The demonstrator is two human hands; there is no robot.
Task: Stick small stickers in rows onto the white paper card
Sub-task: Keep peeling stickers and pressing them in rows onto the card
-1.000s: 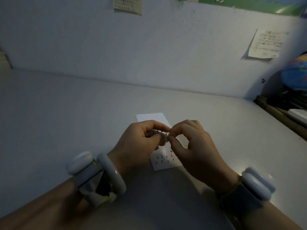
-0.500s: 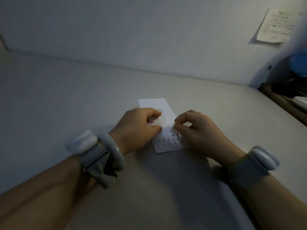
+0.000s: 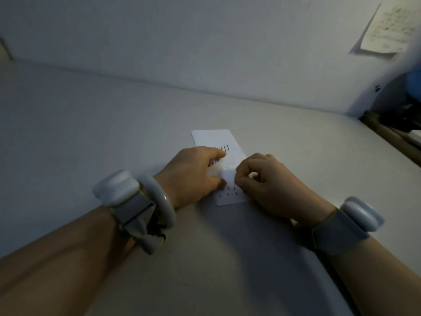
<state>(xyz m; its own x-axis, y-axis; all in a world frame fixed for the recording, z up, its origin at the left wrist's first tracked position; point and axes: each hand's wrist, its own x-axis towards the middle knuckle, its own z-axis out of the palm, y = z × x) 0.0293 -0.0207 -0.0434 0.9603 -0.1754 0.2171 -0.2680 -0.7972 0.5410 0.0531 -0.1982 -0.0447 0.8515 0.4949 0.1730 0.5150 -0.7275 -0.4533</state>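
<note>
The white paper card [image 3: 213,138] lies flat on the desk, long side running away from me. A few small dark stickers [image 3: 224,148] sit near its far right, and rows of them [image 3: 228,193] fill its near end. My left hand [image 3: 193,174] rests on the card's left edge, pinching a glossy, clear sticker sheet [image 3: 224,168] between forefinger and thumb. My right hand [image 3: 266,182] is curled, with thumb and forefinger pinched together and pressed down on the card's middle right. Whatever sticker is in that pinch is hidden under the fingertips.
The pale desk [image 3: 91,133] meets a white wall [image 3: 205,42] at the back. A paper note [image 3: 385,30] hangs on the wall at the upper right. Dark clutter and a wooden edge [image 3: 391,133] line the desk's right side. Both wrists carry white bands.
Both hands were raised with fingertips pinched together over the card. They have come down: the left now rests on the card with the sheet, and the right presses onto the card's middle.
</note>
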